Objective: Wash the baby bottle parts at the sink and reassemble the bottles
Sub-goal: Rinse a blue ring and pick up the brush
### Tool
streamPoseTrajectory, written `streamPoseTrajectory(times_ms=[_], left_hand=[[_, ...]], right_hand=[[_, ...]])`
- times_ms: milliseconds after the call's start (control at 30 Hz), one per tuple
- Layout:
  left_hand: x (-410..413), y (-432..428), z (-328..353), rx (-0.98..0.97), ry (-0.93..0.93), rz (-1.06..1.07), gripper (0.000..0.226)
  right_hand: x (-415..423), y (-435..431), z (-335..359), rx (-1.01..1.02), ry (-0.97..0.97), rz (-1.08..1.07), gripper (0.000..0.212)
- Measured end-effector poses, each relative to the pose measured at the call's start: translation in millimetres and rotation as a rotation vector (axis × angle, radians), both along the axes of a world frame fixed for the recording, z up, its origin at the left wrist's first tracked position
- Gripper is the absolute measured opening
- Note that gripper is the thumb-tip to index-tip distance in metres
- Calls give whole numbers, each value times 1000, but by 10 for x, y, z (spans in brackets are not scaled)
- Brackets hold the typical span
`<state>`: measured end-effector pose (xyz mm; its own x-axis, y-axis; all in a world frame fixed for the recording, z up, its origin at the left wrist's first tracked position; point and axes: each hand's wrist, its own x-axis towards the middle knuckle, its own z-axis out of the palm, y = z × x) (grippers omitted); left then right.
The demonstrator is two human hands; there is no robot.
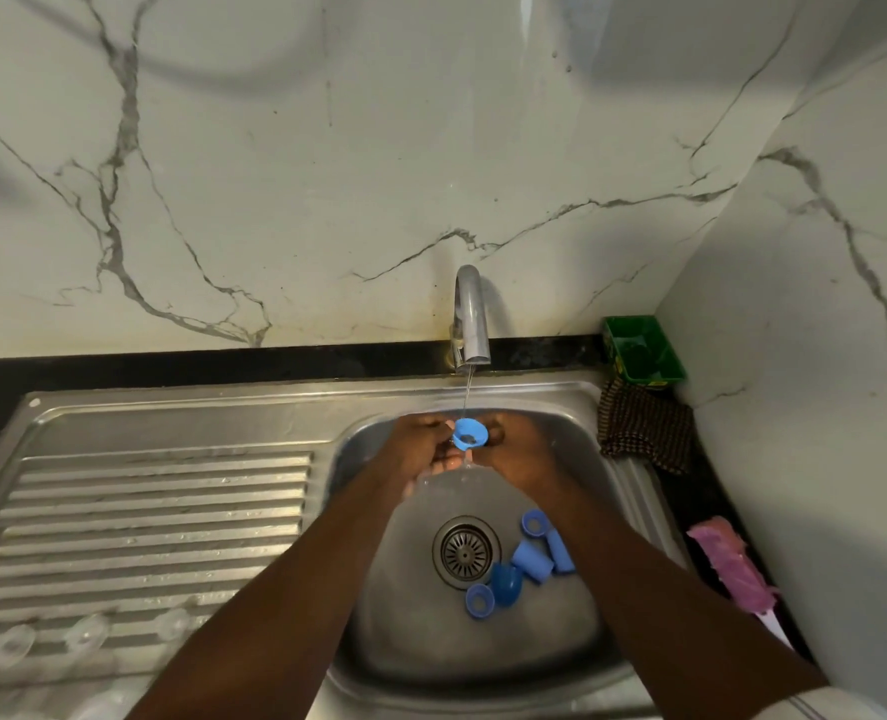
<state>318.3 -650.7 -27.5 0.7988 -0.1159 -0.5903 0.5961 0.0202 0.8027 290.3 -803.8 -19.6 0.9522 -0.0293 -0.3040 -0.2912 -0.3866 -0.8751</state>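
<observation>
Both my hands hold a small blue bottle ring point(470, 433) under the tap's point(470, 319) thin stream, over the back of the steel sink point(594, 459). My left hand point(420, 449) pinches its left side and my right hand point(516, 449) its right side. Water runs through the ring's open middle. Several more blue parts lie on the sink floor right of the drain point(465, 550): a ring point(534, 523), a cap point(532, 562), another cap point(560, 552), a dark blue dome cap point(506, 584) and a ring point(479, 600). Three clear teats point(86, 632) stand on the drainboard at the front left.
The ribbed drainboard point(155, 511) fills the left. A brown checked cloth point(646, 426) and a green box point(644, 350) sit at the back right corner. A pink brush point(732, 563) lies on the dark counter at the right. Marble walls close the back and right.
</observation>
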Motion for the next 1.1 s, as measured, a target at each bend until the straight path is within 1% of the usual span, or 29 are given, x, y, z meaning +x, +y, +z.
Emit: streamPoseTrajectory(times_ms=[100,200,267,367,400,467,533,567,633,700,733,800,833,867,933,1033,1100], left_hand=[[-4,-111,18,-48,9,-25,17],[2,-190,23,-25,-17,-23,21],[-44,-231,65,-56,-26,-67,25],[-175,-224,161,-123,-62,-132,24],[-219,-213,183,-106,-97,-157,23],[-303,-159,180,-31,-203,-198,21],[-386,-118,156,-12,-262,-161,21],[-455,-115,141,-40,-266,-114,23],[-531,-80,125,-208,-203,39,24],[-666,-91,142,-380,-49,136,21],[-759,-134,116,-431,33,149,25],[-880,-154,56,-439,146,141,36],[-957,-208,44,-421,182,111,40],[-1013,-242,18,-394,211,94,42],[-1122,-342,-20,-376,250,70,43],[-1245,-472,-16,-375,288,-15,42],[-1290,-528,-11,-379,291,-62,38]], right_hand=[[-67,-35,102,-83,-75,-59,30],[-126,-48,166,-113,-152,-33,34],[-166,-63,169,-226,-223,2,36],[-208,-50,157,-372,-350,49,35],[-235,-41,150,-388,-385,60,34],[-264,-15,151,-340,-388,99,32],[-310,-1,200,-308,-378,127,33],[-377,-15,205,-282,-369,124,34],[-434,-3,216,-215,-413,123,38],[-581,-39,201,-206,-408,65,42],[-704,-100,211,-230,-371,23,42],[-849,-208,175,-285,-329,-55,37],[-954,-333,123,-352,-300,-101,34],[-1062,-440,124,-468,-271,-133,33],[-1299,-724,89,-663,-206,-209,30],[-1729,-1154,108,-811,-142,-382,25],[-2000,-1371,137,-867,-92,-448,27]])
